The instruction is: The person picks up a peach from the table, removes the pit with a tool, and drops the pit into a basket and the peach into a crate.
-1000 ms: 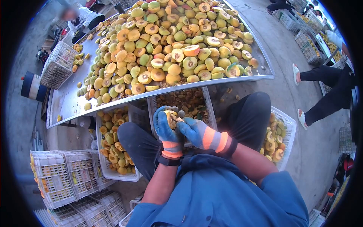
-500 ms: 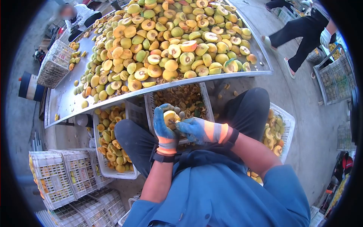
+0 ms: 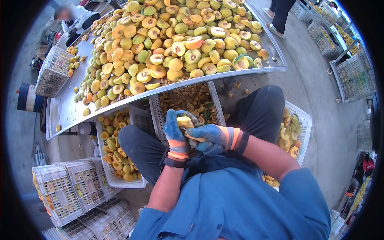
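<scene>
My left hand point(image 3: 176, 130), in a blue and orange glove, is wrapped round a yellow fruit piece point(image 3: 184, 121) above my lap. Pressed up against that fruit from the right is my right hand point(image 3: 207, 137), gloved alike, its fingers closed round the handle of a small tool point(image 3: 195, 138); the tool's tip is hidden at the fruit. Below and behind both hands a white crate point(image 3: 216, 105) holds fruit scraps. Beyond it, halved fruits point(image 3: 176, 64) lie heaped on a metal table point(image 3: 69, 105).
Crates of fruit pieces stand left point(image 3: 116, 183) and right point(image 3: 307, 132) of my knees. Stacked crates point(image 3: 64, 192) are at lower left. A basket point(image 3: 53, 72) rests on the table's left side, near a seated person point(image 3: 82, 20). Another person's legs point(image 3: 282, 14) show at upper right.
The fruit has tilted between my hands, and my right hand has turned slightly with the tool. The walking person has moved up and left. The view has shifted a little.
</scene>
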`<state>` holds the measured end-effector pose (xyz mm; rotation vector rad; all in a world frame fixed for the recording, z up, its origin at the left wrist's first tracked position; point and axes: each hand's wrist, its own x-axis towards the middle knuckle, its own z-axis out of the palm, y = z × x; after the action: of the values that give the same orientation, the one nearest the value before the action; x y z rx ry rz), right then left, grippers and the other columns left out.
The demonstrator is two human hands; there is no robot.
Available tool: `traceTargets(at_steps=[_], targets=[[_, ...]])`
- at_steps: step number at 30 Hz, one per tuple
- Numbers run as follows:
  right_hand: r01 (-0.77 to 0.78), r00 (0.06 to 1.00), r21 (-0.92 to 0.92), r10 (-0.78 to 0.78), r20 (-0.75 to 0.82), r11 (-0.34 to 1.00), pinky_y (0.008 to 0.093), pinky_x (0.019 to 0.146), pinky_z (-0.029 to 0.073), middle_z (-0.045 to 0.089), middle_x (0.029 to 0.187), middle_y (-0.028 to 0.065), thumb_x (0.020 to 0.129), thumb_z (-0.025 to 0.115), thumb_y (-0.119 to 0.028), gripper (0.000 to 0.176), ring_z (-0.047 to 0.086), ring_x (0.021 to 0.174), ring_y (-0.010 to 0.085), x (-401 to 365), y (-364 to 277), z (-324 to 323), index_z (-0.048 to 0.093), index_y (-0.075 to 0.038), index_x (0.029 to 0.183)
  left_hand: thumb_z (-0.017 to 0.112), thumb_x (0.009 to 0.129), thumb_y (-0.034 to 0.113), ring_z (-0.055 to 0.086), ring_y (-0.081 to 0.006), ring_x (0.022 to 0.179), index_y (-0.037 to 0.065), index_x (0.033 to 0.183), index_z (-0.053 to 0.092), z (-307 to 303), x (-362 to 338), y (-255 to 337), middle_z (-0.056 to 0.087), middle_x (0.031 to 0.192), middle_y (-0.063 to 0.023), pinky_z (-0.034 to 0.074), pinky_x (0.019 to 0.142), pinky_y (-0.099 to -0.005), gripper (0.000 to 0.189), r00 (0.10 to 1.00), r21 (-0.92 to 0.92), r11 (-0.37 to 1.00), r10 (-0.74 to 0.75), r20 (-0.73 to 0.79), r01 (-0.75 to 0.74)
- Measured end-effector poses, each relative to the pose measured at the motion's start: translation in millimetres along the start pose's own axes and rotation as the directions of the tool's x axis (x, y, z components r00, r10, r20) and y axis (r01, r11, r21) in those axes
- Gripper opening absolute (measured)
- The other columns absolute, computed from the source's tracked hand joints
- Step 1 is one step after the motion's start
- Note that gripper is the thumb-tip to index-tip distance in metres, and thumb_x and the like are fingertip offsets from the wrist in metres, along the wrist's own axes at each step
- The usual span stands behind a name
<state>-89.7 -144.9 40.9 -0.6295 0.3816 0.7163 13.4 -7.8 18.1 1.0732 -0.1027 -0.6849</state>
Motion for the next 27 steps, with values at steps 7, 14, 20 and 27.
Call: traceTargets(at_steps=[7, 14, 20, 27], targets=[[-0.035, 0.986, 0.1, 0.018, 0.165, 0.994, 0.0254, 0.039, 0.027, 0.043, 0.059, -0.0041, 0.108, 0.056, -0.05, 0.041, 0.036, 0.043, 0.0076, -3.0, 5.8, -9.9, 0.061, -0.011, 0.095, 0.062, 0.104, 0.051, 0.067, -0.021, 0.075, 0.001, 0.104, 0.067, 7.2, -2.5, 11.7, 0.07, 0.086, -0.0111, 0.057, 0.071, -0.0338, 0.05, 0.986, -0.033, 0.987, -0.155, 0.065, 0.157], [0.38, 0.728, -0.762, -0.678, -0.103, 0.524, 0.0397, 0.073, 0.054, 0.068, 0.078, 0.0153, 0.112, 0.046, -0.048, 0.055, 0.067, 0.073, 0.0295, 21.8, 28.9, 1.3, 0.067, 0.002, 0.103, 0.085, 0.084, -0.001, 0.068, -0.0245, 0.088, 0.0, 0.117, 0.064, -73.9, -2.3, 85.0, 0.071, 0.103, -0.0105, 0.056, 0.084, -0.0344, 0.039, 0.533, 0.92, -0.213, 0.763, 0.367, -0.328], [0.078, 0.752, -0.914, -0.626, -0.209, 0.399, 0.0517, 0.09, 0.051, 0.073, 0.104, 0.0293, 0.111, 0.044, -0.048, 0.058, 0.067, 0.1, 0.0501, 46.9, 46.2, -32.3, 0.072, 0.003, 0.109, 0.08, 0.095, 0.023, 0.07, -0.0323, 0.101, -0.001, 0.115, 0.072, -209.3, 28.5, 154.1, 0.072, 0.111, -0.0169, 0.056, 0.092, -0.0407, 0.033, 0.54, 0.96, -0.28, 0.807, 0.241, -0.011], [0.104, 0.795, -0.874, -0.567, -0.213, 0.474, 0.0506, 0.091, 0.051, 0.073, 0.106, 0.0292, 0.11, 0.047, -0.049, 0.056, 0.067, 0.104, 0.0505, 40.4, 46.8, -16.3, 0.071, 0.001, 0.114, 0.079, 0.09, 0.047, 0.059, -0.04, 0.128, 0.007, 0.118, 0.077, -121.2, 165.5, 122.5, 0.068, 0.129, -0.0211, 0.046, 0.11, -0.0495, 0.049, 0.775, 0.975, -0.204, 0.602, 0.193, -0.084]])
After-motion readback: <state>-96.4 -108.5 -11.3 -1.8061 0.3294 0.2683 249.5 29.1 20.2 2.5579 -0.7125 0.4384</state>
